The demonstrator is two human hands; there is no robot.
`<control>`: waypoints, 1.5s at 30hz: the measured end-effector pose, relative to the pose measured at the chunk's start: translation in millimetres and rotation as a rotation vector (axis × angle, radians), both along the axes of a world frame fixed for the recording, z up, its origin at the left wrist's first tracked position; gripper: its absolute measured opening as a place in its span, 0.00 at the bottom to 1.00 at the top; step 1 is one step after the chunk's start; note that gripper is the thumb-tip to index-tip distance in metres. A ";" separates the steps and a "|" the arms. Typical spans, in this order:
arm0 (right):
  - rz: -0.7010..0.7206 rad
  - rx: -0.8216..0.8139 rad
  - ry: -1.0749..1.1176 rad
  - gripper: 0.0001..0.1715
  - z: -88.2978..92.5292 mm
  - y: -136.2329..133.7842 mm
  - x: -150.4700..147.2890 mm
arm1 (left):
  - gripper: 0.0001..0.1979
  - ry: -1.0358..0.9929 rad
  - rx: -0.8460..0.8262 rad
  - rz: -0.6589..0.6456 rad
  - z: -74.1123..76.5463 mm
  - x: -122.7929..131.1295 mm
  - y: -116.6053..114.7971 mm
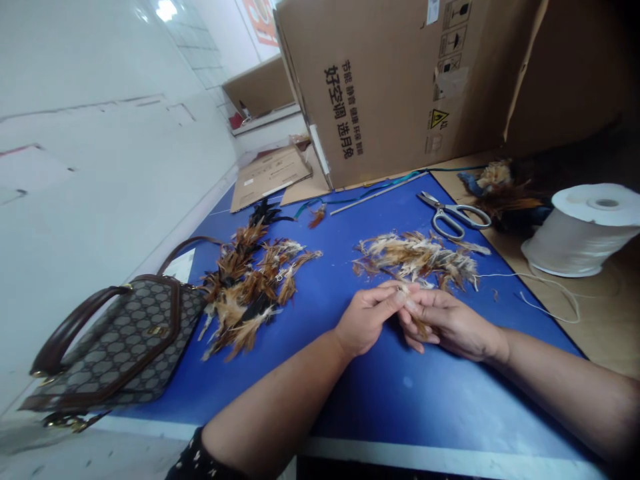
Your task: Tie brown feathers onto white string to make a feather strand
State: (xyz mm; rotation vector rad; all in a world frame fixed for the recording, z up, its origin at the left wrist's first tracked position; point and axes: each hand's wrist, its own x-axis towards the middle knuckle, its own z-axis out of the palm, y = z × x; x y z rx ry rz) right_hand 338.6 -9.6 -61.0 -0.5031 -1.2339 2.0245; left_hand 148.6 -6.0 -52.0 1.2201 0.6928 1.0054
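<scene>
Over the blue mat (pixel 320 320), my left hand (pixel 367 317) and my right hand (pixel 445 320) meet, thumbs and fingertips pinched together. Between them is a small tan feather (pixel 423 330), partly hidden by the fingers; both hands are closed on it. Just beyond my hands lies a loose heap of brown, tan and white feathers (pixel 417 257). To the left spreads a larger pile of feathers (pixel 243 287) in brown, black and cream. A pair of scissors (pixel 453 217) with grey handles rests behind the near heap, its blades apart.
A large cardboard box (pixel 390 87) stands at the back. On the right are a spool of white cord (pixel 575 233) and a loose white string (pixel 555 307). A patterned handbag (pixel 125 340) sits at the left edge. Flat cardboard (pixel 270 177) lies behind.
</scene>
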 end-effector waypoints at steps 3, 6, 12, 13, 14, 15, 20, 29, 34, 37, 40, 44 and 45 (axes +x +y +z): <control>0.014 0.002 -0.010 0.24 1.2 0.2 -1.5 | 0.22 0.036 0.068 0.001 3.6 -1.8 -0.5; 0.014 0.009 -0.018 0.23 3.3 -0.5 -2.7 | 0.18 0.039 0.115 0.079 6.1 -1.4 -1.5; -0.029 0.021 -0.033 0.23 8.2 -0.2 -0.6 | 0.15 -0.144 -0.043 0.318 6.2 -1.1 6.8; -0.045 0.020 -0.045 0.24 8.4 0.2 0.1 | 0.16 -0.163 -0.063 0.342 6.3 -1.9 9.1; -0.063 0.020 -0.058 0.24 8.4 0.7 0.7 | 0.17 -0.183 -0.078 0.361 6.4 -2.9 11.2; -0.081 0.021 -0.070 0.24 8.1 1.1 1.3 | 0.17 -0.202 -0.092 0.376 6.5 -3.8 12.9; -0.136 0.044 -0.122 0.26 6.9 2.6 3.4 | 0.19 -0.242 -0.155 0.399 8.4 -8.1 17.5; -0.318 0.144 -0.219 0.27 8.6 7.1 11.3 | 0.18 -0.278 -0.207 0.406 18.6 -15.1 25.4; -0.547 0.246 -0.332 0.22 5.0 10.5 14.4 | 0.18 -0.249 -0.216 0.334 17.6 -10.8 18.3; -0.703 0.327 -0.401 0.24 9.7 14.6 19.4 | 0.20 -0.207 -0.205 0.362 17.2 -10.2 17.1; -0.752 0.395 -0.516 0.24 19.9 19.6 28.1 | 0.22 -0.171 -0.203 0.382 15.8 -9.4 15.9; -0.759 0.577 -0.742 0.29 31.7 26.8 42.4 | 0.20 -0.163 -0.199 0.333 12.8 -7.6 11.9; -0.780 0.641 -0.785 0.29 33.2 28.8 46.0 | 0.19 -0.171 -0.202 0.322 12.2 -7.2 11.2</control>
